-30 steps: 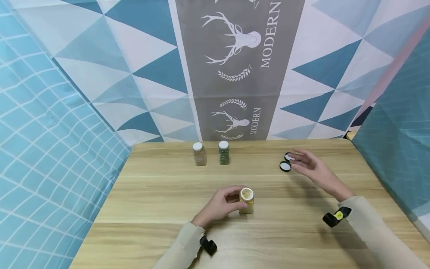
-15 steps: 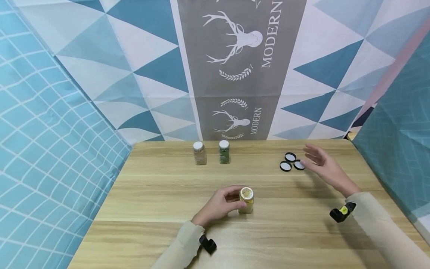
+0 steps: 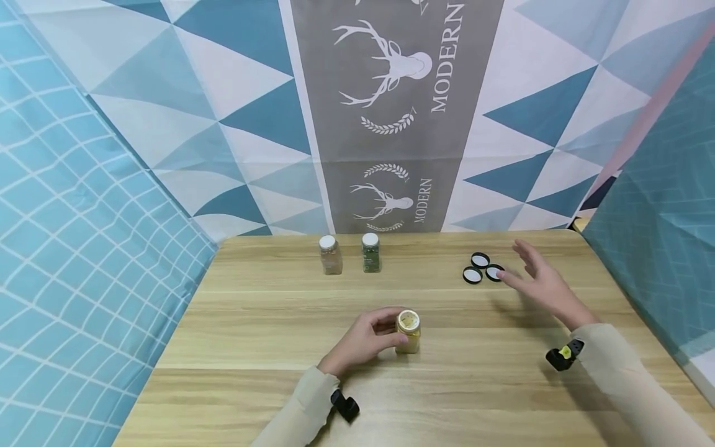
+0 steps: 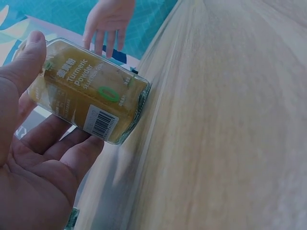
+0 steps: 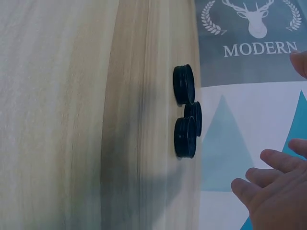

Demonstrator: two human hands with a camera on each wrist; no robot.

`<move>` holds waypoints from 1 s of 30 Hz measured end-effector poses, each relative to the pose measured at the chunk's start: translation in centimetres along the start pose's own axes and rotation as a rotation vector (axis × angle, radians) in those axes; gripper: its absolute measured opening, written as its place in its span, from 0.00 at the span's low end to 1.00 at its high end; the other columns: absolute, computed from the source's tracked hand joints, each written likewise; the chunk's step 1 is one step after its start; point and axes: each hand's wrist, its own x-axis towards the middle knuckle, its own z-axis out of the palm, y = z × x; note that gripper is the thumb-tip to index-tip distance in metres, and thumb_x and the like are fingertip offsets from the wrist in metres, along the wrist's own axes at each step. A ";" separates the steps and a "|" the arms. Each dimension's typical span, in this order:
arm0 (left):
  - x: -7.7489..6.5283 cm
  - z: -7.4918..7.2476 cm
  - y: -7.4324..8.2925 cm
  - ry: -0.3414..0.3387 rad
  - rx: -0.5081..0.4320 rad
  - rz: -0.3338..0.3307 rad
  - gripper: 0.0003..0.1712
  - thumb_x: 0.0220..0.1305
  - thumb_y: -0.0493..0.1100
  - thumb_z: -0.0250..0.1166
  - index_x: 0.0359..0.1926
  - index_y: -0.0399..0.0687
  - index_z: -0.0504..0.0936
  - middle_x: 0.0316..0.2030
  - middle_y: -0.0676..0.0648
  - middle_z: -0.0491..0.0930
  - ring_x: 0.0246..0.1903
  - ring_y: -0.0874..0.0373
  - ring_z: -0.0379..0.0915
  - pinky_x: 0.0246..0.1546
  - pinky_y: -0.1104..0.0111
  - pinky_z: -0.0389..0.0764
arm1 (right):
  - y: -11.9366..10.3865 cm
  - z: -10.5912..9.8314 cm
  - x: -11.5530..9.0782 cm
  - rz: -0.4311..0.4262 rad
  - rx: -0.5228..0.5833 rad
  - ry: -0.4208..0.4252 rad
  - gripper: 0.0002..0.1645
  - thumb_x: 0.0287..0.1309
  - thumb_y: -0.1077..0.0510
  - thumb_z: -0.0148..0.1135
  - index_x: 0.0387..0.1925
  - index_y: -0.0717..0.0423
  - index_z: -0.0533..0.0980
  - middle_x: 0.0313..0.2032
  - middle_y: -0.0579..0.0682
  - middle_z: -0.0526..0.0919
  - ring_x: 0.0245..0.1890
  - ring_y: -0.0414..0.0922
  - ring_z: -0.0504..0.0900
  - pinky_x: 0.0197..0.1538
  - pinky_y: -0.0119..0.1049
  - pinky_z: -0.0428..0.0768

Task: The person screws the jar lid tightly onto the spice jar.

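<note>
My left hand (image 3: 363, 340) grips a glass jar of turmeric powder (image 3: 408, 341) between thumb and fingers. In the left wrist view the label of the turmeric powder jar (image 4: 86, 93) reads "Turmeric Powder". Its top carries no black lid; a pale rim and yellowish centre show. At the right, my right hand (image 3: 544, 288) hovers with fingers spread, holding nothing. Close to its thumb lie three black jar lids (image 3: 472, 275), white insides up, grouped together. From the right wrist view, the fingers are apart from the black lids (image 5: 184, 138).
Toward the back of the wooden table (image 3: 268, 335) stand two more jars with white tops: one pinkish-brown jar (image 3: 331, 259) and one green jar (image 3: 371, 256). A patterned cloth backdrop (image 3: 385, 124) rises behind the table, with blue sheets on both sides.
My right hand has drawn back to the right from the lids and its fingers have spread. The third lid, unseen at first, now shows beside the other two. My left hand has stayed still.
</note>
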 end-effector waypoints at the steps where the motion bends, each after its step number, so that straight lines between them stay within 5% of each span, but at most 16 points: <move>1: 0.0 0.0 0.0 0.001 -0.002 -0.003 0.29 0.66 0.44 0.73 0.67 0.51 0.79 0.60 0.48 0.83 0.60 0.56 0.80 0.61 0.69 0.81 | 0.1 0.1 0.0 -0.001 -0.013 0.005 0.61 0.69 0.40 0.65 0.83 0.52 0.37 0.80 0.67 0.46 0.77 0.73 0.50 0.73 0.73 0.56; 14: -0.1 0.0 0.2 0.009 -0.003 -0.028 0.28 0.66 0.44 0.73 0.66 0.54 0.79 0.59 0.49 0.84 0.60 0.58 0.80 0.60 0.71 0.81 | 1.9 1.0 0.4 0.050 -0.130 0.005 0.64 0.67 0.33 0.63 0.83 0.50 0.33 0.81 0.66 0.45 0.77 0.74 0.46 0.69 0.80 0.54; 30: -0.2 0.0 0.2 0.013 -0.013 -0.025 0.28 0.66 0.44 0.73 0.66 0.54 0.79 0.60 0.49 0.83 0.60 0.58 0.80 0.60 0.71 0.81 | 3.3 2.2 1.2 0.093 -0.172 -0.053 0.63 0.69 0.33 0.60 0.82 0.61 0.36 0.79 0.71 0.46 0.76 0.75 0.48 0.70 0.78 0.54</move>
